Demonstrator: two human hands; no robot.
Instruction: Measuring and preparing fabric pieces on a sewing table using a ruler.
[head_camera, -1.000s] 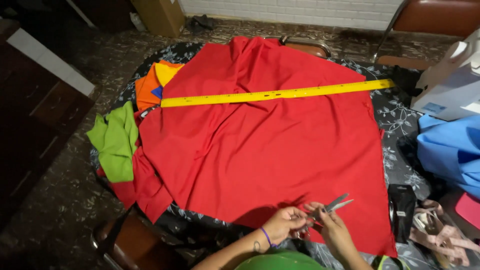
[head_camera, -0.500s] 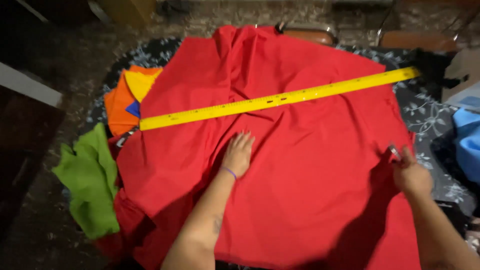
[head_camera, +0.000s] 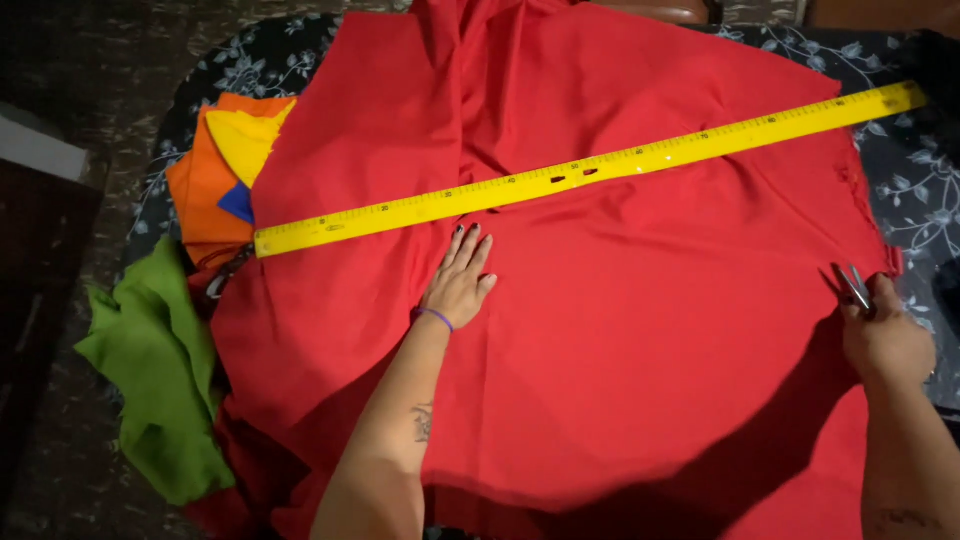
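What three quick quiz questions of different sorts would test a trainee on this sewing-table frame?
1. True or false: the left hand lies flat, palm down, on the red fabric.
2. Multiple choice: the right hand holds A) a pencil, B) scissors, C) a pin cushion.
3. Fill in: the yellow ruler lies across the red fabric, and the ____ cloth hangs off the left side of the table.

Key: 1 true. 2 B, at the fabric's right edge. 3 green.
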